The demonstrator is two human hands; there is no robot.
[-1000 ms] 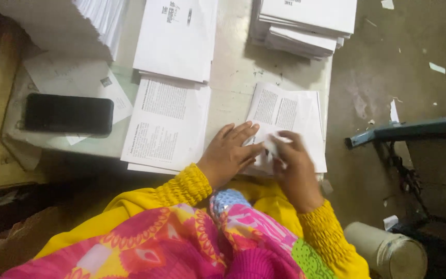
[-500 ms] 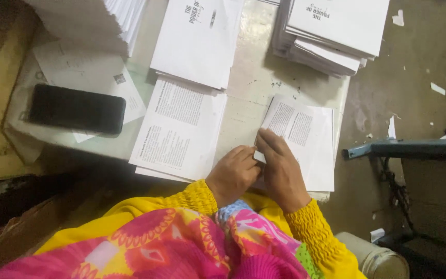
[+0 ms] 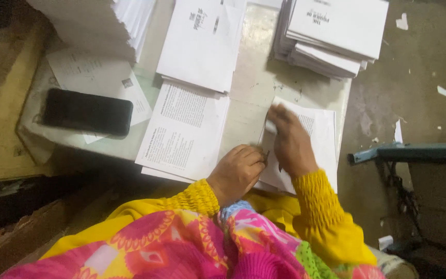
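The right hand (image 3: 291,142) is lying palm down across a stack of printed sheets (image 3: 320,135) sitting at about four o'clock on the pale table (image 3: 251,101). Its fingers are stretching out nearly flat and close together, reaching toward eleven o'clock, with the fingertips pressing at the top left corner of the top sheet; motion blur there is making it hard to tell whether a sheet edge is being pinched or only pushed. The left hand (image 3: 237,171) is resting at the stack's left edge, at about eight o'clock from the right hand, curling loosely into a half-closed fist. Its knuckles are facing up, so I cannot tell whether anything is caught under the fingers. Both wrists are showing yellow ribbed cuffs.

A second pile of printed pages (image 3: 181,132) is lying just to the nine o'clock side of the hands, slightly tilted. Above it, toward twelve o'clock, a stack of folded white booklets (image 3: 200,44) is overlapping its top edge. Another tall booklet stack (image 3: 334,33) is sitting at one o'clock, cut off by the top of the frame. A black phone (image 3: 88,112) is lying face up at nine o'clock on loose papers, well apart from the hands. A thick ream (image 3: 91,23) is filling the eleven o'clock corner, also cut off. The near edge of the hands' stack is hiding behind the right forearm and a pink patterned garment (image 3: 181,248).
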